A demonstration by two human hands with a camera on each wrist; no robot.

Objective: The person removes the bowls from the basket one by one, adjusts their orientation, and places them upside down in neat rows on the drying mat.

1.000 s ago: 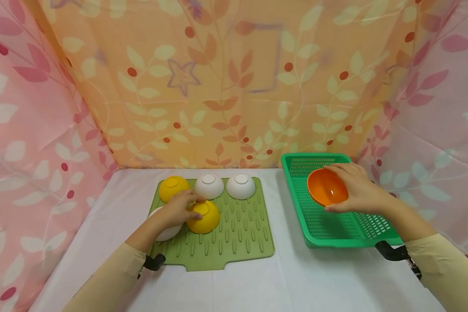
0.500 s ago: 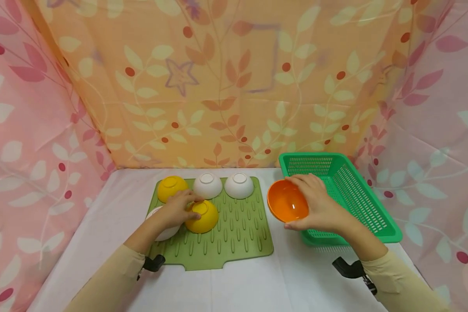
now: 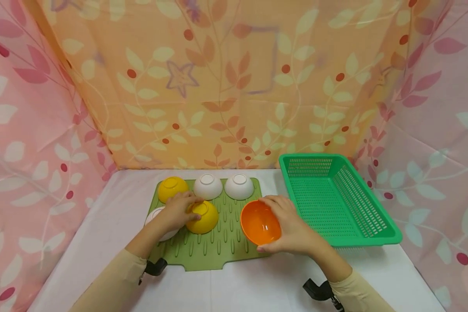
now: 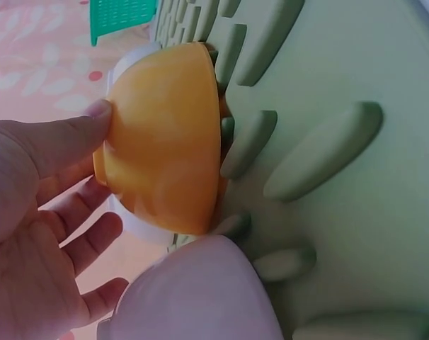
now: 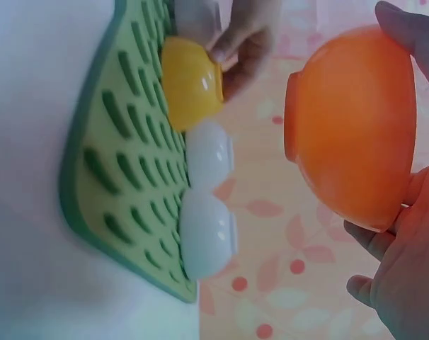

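Observation:
In the head view my right hand grips an orange bowl by its rim, thumb at the near side and fingers at the far side. The bowl is tilted, its inside facing left and up, over the right part of a green drying mat. My left hand pinches the foot of an upside-down yellow bowl on the mat. In the left wrist view the thumb touches that foot. A white bowl, partly hidden by the left hand, lies upside down beside it.
Along the mat's back edge stand another yellow bowl and two white bowls, all upside down. A green plastic basket with perforated walls stands on the right of the white tablecloth. Patterned cloth closes off the back and sides.
My right hand has carried the orange bowl leftward from over the green basket to over the mat's right part. The left hand stays on the yellow bowl.

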